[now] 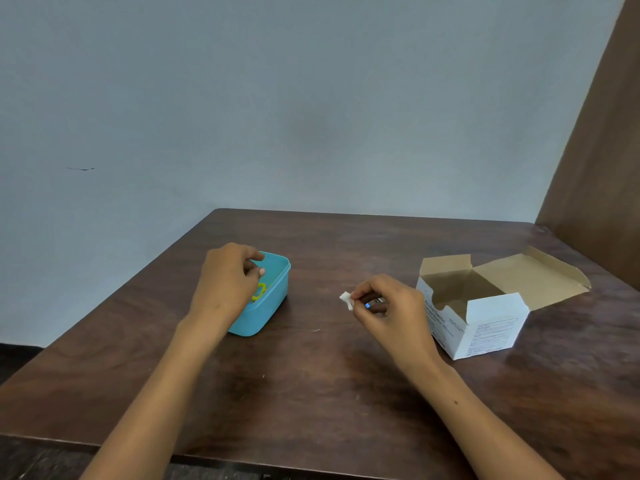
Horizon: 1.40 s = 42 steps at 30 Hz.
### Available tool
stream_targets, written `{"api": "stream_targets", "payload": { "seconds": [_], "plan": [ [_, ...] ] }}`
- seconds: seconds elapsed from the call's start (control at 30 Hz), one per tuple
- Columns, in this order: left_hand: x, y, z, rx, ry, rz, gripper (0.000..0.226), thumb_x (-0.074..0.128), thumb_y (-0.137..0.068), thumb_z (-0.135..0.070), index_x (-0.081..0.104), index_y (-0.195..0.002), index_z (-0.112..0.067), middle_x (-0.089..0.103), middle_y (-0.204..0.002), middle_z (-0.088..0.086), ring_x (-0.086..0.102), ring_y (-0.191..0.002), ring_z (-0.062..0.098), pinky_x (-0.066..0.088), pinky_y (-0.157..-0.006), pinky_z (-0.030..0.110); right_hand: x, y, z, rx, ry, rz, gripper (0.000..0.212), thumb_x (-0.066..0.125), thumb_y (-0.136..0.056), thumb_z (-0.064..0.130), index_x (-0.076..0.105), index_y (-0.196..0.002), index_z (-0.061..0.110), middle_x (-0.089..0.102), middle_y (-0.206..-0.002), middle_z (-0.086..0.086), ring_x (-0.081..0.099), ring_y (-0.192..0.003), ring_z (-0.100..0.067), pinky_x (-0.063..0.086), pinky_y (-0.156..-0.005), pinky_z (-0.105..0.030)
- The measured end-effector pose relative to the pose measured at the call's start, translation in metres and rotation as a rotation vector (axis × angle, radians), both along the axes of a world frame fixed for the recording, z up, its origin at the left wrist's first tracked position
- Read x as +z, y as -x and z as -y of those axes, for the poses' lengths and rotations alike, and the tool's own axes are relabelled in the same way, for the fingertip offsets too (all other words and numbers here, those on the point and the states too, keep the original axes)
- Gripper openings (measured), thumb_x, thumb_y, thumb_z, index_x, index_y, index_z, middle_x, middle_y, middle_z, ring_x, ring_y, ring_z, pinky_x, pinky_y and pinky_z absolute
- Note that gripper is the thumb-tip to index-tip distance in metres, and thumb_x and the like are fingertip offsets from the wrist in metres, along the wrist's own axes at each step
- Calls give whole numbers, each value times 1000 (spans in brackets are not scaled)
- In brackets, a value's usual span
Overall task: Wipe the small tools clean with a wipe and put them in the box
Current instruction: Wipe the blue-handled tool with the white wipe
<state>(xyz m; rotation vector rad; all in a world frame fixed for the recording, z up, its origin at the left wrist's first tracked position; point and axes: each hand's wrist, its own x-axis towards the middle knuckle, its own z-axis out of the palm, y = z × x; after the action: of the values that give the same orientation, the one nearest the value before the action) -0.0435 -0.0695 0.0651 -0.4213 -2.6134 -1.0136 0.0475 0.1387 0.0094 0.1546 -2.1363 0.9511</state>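
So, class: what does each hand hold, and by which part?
The right hand pinches a small white wipe by one end, between thumb and fingertips. The left hand reaches into the blue box; any grip there cannot be told.

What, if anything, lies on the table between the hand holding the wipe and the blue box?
Nothing visible. Bare table separates the right hand, pinching the wipe, from the blue box, where the left hand reaches in.
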Motion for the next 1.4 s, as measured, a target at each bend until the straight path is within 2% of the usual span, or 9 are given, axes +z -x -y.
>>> {"api": "stream_targets", "payload": {
  "seconds": [0.13,0.23,0.4,0.57,0.8,0.97,1.07,1.27,1.4],
  "plan": [
    [0,-16,-22,-49,-70,-199,23,59,-89,-7,69,-110,-11,72,-100,5,66,-94,17,49,-89,28,0,0,-1,-48,36,2,12,76,-76,8,65,-71,12,64,-75,6,62,-72,-8,55,-60,-20],
    [0,-29,-47,-169,-111,-203,24,59,-89,-6,69,-111,-12,72,-103,1,64,-93,10,45,-86,20,1,0,-5,-109,80,6,14,76,-76,7,64,-70,13,64,-73,5,62,-68,-8,52,-57,-17],
    [-10,-20,-80,-299,-59,-136,25,60,-85,-2,72,-105,-12,74,-99,5,68,-93,17,51,-87,25,6,-2,-12,-227,166,21,14,76,-78,16,66,-70,12,66,-69,3,63,-62,-7,49,-57,-12],
    [-32,-15,-98,-407,94,-54,28,58,-87,-3,70,-110,-15,73,-104,3,67,-95,17,51,-91,31,9,-4,-17,-301,225,72,8,73,-82,19,66,-78,16,68,-74,5,65,-70,-4,52,-62,-13],
    [-53,-15,-102,-687,417,-115,46,51,-89,-2,55,-131,-19,51,-141,2,43,-132,17,35,-109,32,10,-6,-18,-340,136,164,12,67,-83,5,73,-86,15,66,-81,8,57,-69,2,41,-63,0],
    [-50,-14,-100,-682,422,-120,39,53,-89,-3,61,-123,-20,64,-121,-1,56,-112,13,46,-94,27,10,-6,-18,-330,148,172,11,67,-83,7,74,-87,12,72,-86,0,60,-70,-3,42,-63,2],
    [-47,-13,-96,-660,422,-98,30,59,-88,-8,66,-114,-22,64,-112,-4,58,-101,8,45,-82,17,10,-6,-16,-328,143,177,10,69,-81,10,75,-88,12,72,-86,0,60,-69,-1,45,-65,-2],
    [-46,-15,-83,-634,459,-93,22,58,-90,-14,68,-108,-21,59,-103,-7,56,-95,9,38,-72,18,10,-9,-15,-304,140,219,17,80,-72,16,72,-86,16,65,-78,9,63,-71,0,48,-63,-5],
    [-47,-12,-75,-555,205,4,16,64,-84,-9,72,-93,-20,61,-80,-12,63,-74,5,43,-65,12,12,-10,-13,-284,175,199,11,77,-75,14,71,-84,16,67,-76,9,63,-72,3,49,-64,-6]
  ]
}}
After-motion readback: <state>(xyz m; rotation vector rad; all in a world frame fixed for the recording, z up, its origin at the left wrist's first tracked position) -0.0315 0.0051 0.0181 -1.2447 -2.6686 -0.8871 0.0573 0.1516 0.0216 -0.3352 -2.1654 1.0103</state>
